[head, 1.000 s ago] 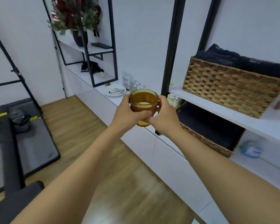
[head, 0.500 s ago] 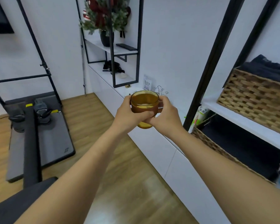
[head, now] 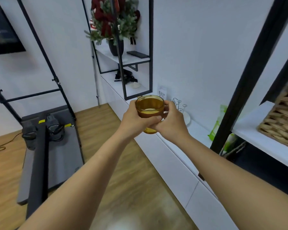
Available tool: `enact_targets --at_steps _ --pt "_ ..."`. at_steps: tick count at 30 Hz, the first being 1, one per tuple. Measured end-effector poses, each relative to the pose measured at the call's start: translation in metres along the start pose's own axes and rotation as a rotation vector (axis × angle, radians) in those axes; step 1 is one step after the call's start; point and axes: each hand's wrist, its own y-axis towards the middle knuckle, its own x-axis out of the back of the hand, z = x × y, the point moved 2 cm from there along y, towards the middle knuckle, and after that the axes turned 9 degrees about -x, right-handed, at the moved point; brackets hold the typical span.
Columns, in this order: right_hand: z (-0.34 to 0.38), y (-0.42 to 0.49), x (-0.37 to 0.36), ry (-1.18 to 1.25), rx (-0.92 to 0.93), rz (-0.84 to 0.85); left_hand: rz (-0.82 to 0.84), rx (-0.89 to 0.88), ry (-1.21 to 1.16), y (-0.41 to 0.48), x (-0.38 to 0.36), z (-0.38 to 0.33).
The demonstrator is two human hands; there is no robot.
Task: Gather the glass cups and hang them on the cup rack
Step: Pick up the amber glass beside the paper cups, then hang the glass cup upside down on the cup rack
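One cup [head: 149, 106], left hand [head: 136, 121], right hand [head: 172, 124]

One amber cup [head: 149, 106], one cup rack [head: 179, 105], one basket [head: 283, 120].

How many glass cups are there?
2, I think. One amber cup sits between the left hand and right hand. A yellow glass bottom peeks out under them, likely a second cup stacked below. None shows on the cup rack.
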Motion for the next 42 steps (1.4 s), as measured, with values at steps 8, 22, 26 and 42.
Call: enact_targets --at_steps 8,22,26,42 --pt "-0.036 0.069 -0.023 -0.002 -0.061 0.033 0.034 0.042 -0.011 0.068 -0.018 0.050" --pt "-0.044 0.231 -0.093 0.140 -0.382 -0.101 0.297 0.221 -0.297 0.251 0.020 0.171" --pt "-0.048 0.267 -0.110 0.309 -0.523 -0.178 0.333 0.274 -0.333 0.300 0.023 0.190" --pt "-0.130 0.384 -0.131 0.527 -0.855 -0.132 0.359 0.442 -0.279 0.413 -0.038 0.262"
